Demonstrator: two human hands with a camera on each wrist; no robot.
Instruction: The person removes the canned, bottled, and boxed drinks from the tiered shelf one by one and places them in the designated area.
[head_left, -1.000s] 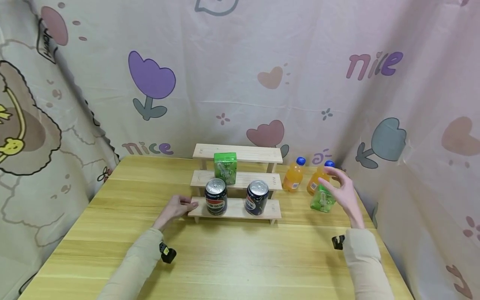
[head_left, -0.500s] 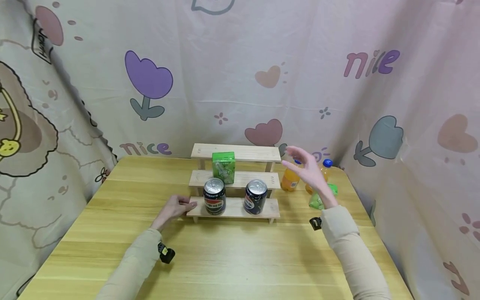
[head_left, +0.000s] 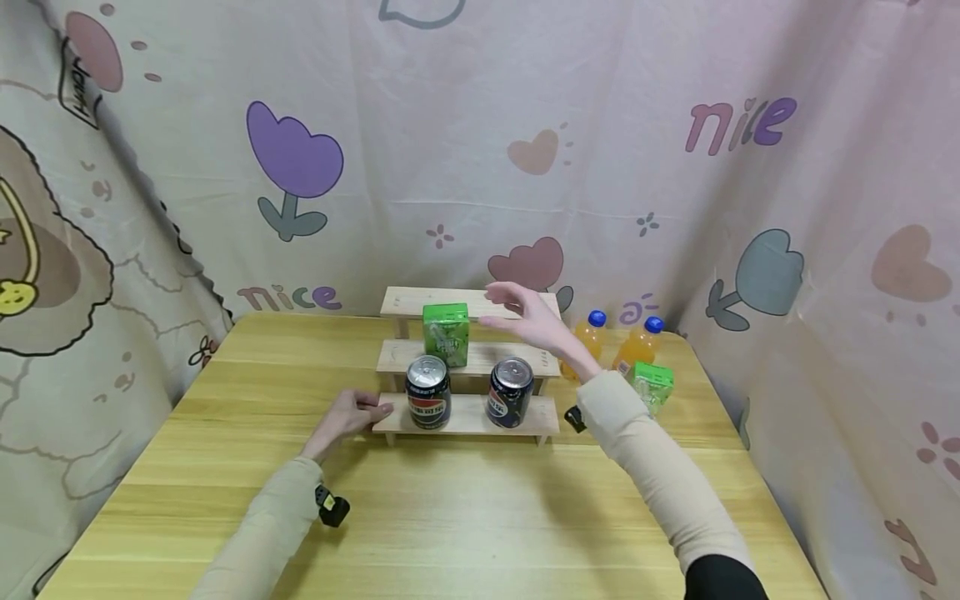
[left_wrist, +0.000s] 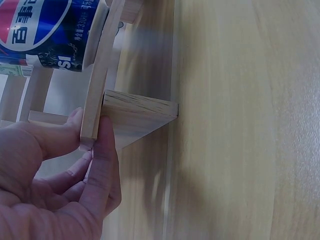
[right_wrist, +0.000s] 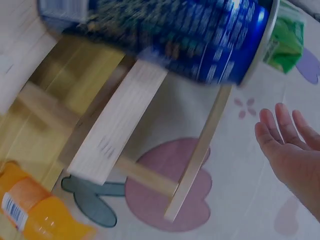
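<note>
Pinches the wooden shelf [head_left: 470,414] by its lowest left edge with the left hand [head_left: 342,422]; holds the right hand [head_left: 538,321], loosely spread, right of the green carton [head_left: 447,337] on the middle tier [head_left: 487,358]. Shows bare board between left can [head_left: 428,396] and right can [head_left: 511,396]. Reads "330" on the left can, "nice" on the curtain [head_left: 427,167].

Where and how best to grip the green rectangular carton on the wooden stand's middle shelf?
Likely the upper half of the carton, pinched across its flat left and right sides, from above right: it stands upright, a dark cylindrical metal can partly hides its lower front, and the right hand hovers on that side.
</note>
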